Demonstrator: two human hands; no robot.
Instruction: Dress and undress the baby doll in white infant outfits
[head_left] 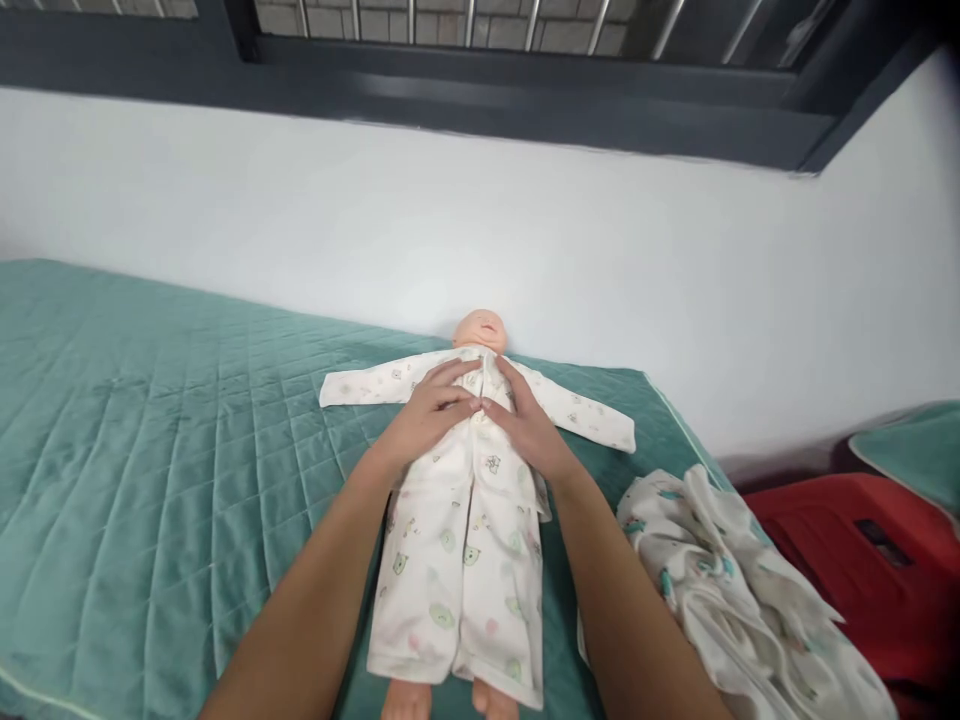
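A baby doll (481, 330) lies on its back, its head near the wall. It wears a white long-sleeved top (592, 418) with small printed animals and white trousers (427, 590) with green and pink prints; bare feet stick out below. My left hand (439, 405) rests on the left of the doll's chest, fingers spread over the cloth. On the other side of the front opening lies my right hand (529, 425), fingers stretched out. Both thumbs come close together at the middle of the top. The cloth under my palms is hidden.
A green quilted cover (187, 450) spreads beneath the doll. To the right lies a crumpled white printed cloth (712, 590), beside a red plastic object (862, 550). Behind are a white wall (300, 220) and a dark window frame (525, 100) with metal bars.
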